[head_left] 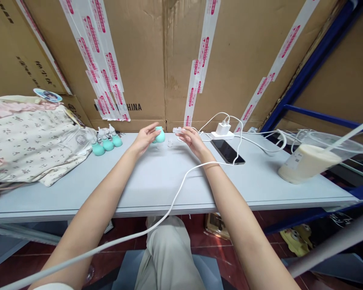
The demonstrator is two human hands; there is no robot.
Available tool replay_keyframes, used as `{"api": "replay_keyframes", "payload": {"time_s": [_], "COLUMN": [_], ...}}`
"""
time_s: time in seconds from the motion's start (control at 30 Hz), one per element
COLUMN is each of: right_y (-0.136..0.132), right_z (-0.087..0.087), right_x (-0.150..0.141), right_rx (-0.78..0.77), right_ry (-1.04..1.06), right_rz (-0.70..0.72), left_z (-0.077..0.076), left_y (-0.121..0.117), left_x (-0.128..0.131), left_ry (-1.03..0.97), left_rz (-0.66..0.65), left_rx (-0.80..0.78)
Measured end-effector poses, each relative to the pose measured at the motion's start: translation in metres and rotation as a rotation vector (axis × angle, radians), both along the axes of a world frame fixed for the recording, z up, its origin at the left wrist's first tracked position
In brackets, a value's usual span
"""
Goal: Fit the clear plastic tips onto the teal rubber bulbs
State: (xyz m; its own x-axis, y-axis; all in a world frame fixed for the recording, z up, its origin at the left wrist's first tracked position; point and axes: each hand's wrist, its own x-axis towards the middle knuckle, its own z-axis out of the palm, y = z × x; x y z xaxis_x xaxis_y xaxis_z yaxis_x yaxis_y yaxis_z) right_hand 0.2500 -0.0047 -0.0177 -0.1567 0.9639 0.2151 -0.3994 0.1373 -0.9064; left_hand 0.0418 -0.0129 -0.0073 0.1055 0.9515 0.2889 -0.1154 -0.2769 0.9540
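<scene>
My left hand [145, 139] is closed at the fingertips on a small teal rubber bulb [160, 135], held just above the grey table. A bit more teal shows by the fingers; whether it belongs to a second bulb I cannot tell. Between the fingers of my right hand [192, 140] is a small clear plastic piece [177, 130], its exact shape hard to make out. On the table between both hands stands a little clear plastic tip [170, 143]. To the left, several teal bulbs with clear nozzles [108, 143] stand together by a floral cloth.
The floral cloth item [39, 139] with tags lies at the left. A phone [228, 151] and white charger [223, 129] sit right of my hands. A white cable [181, 189] crosses in front of me. A drink cup [310, 163] stands far right; cardboard [148, 60] walls the back.
</scene>
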Motion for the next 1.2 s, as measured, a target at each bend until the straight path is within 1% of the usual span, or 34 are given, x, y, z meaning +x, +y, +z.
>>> {"api": "replay_keyframes", "payload": {"time_s": [0.13,0.2,0.27,0.33,0.43,0.53,0.7,0.83,1.0,1.1,1.2], "right_y": [0.001,0.0,-0.001,-0.001,-0.002,-0.003,-0.005,-0.009,-0.013,-0.012,-0.009], "right_z": [0.0,0.001,0.001,0.001,0.001,0.0,0.0,0.003,0.008,0.006,0.0], "right_x": [0.003,0.004,0.004,0.003,-0.001,-0.005,-0.008,-0.005,0.0,0.002,0.003], "right_rx": [0.043,0.07,0.11,0.153,0.193,0.205,0.19,0.162,0.17,0.179,0.201], "right_ry": [0.009,-0.03,-0.094,-0.156,-0.252,-0.337,-0.373,-0.406,-0.441,-0.498,-0.588], "right_rz": [-0.02,-0.025,-0.034,-0.047,-0.073,-0.097,-0.08,-0.068,-0.002,0.033,0.08], "left_z": [-0.009,-0.012,-0.015,-0.016,-0.013,-0.008,-0.001,-0.002,-0.005,-0.009,-0.015], "left_y": [-0.003,-0.003,-0.001,0.001,0.0,-0.007,-0.018,-0.018,-0.017,-0.016,-0.015], "left_x": [0.014,0.017,0.019,0.02,0.021,0.021,0.022,0.024,0.025,0.023,0.022], "left_ry": [0.012,0.039,0.095,0.225,0.495,0.698,0.889,0.933,0.944,0.96,0.997], "left_rz": [-0.103,-0.173,-0.199,-0.136,0.03,0.111,0.193,0.189,0.162,0.15,0.09], "left_rx": [-0.008,-0.001,0.04,0.138,0.316,0.396,0.491,0.512,0.488,0.478,0.489]}}
